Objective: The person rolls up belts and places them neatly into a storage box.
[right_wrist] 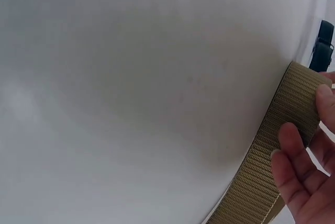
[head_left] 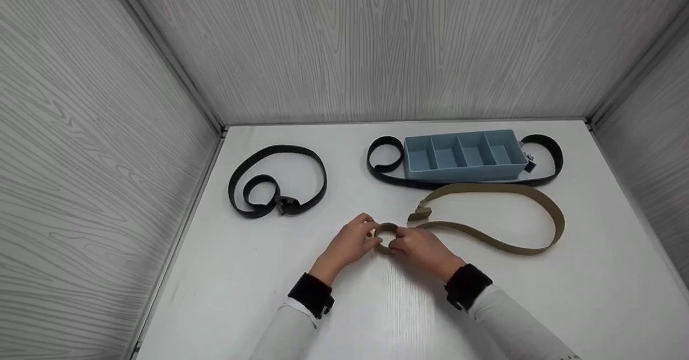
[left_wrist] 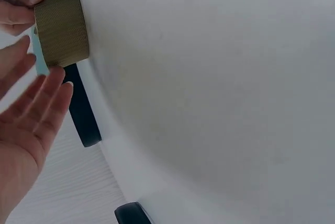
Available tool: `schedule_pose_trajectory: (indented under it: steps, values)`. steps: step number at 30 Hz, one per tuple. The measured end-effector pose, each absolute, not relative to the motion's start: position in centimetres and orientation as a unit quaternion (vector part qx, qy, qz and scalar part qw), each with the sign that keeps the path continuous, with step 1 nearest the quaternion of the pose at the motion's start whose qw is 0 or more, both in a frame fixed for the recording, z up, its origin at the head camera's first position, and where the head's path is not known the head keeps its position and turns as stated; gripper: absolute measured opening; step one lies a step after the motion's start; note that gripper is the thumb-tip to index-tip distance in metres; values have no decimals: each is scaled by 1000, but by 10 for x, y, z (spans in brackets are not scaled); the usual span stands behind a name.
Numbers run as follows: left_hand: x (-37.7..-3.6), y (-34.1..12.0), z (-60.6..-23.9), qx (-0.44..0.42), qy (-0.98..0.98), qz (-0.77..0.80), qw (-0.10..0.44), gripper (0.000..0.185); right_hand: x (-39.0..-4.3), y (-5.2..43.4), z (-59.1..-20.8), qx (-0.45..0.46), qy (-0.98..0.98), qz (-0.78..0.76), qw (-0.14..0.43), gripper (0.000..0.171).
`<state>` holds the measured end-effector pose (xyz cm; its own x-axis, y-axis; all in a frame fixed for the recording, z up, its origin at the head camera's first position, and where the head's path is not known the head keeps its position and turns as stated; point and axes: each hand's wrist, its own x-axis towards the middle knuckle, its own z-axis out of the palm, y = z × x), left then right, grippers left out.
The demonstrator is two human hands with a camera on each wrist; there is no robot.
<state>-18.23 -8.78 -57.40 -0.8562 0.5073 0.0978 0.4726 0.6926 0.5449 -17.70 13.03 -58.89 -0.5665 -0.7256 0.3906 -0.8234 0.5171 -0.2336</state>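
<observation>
A tan webbing belt [head_left: 549,209] lies on its edge, its near end curled into a small loop [head_left: 386,226]. My right hand [head_left: 428,249] pinches the right side of that loop; the right wrist view shows its thumb and fingers [right_wrist: 296,177] against the ribbed webbing [right_wrist: 256,166]. My left hand [head_left: 347,244] is at the loop's left side. In the left wrist view its fingers [left_wrist: 55,98] are extended, with fingertips at the lower edge of the loop [left_wrist: 63,30]. The belt's buckle [head_left: 420,213] lies just beyond the right hand.
A blue-grey four-slot box [head_left: 457,174] stands at the back right. A black belt [head_left: 387,178] runs along its front, curling at both ends. Another black belt [head_left: 323,180] lies coiled at the left, its buckle [head_left: 287,205] facing forward. Grey wood-grain panels [head_left: 344,48] enclose the white table [head_left: 242,290].
</observation>
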Motion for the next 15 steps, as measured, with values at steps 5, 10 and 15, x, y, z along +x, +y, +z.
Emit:
schedule_pose_trajectory:
  steps: [5, 10, 15]
  values:
    - [-185, -77, -575, 150, 947, 279, 49, 26, -175, 122, -590, 456, -860, 197, 121, 10]
    - [-190, -70, -575, 147, 965, 216, 28, 12, -174, 124, -585, 445, -868, 209, 73, 11]
    - [-194, -71, -573, 215, 967, 137, -5, 12, -177, 132, -583, 439, -867, 227, 56, 14]
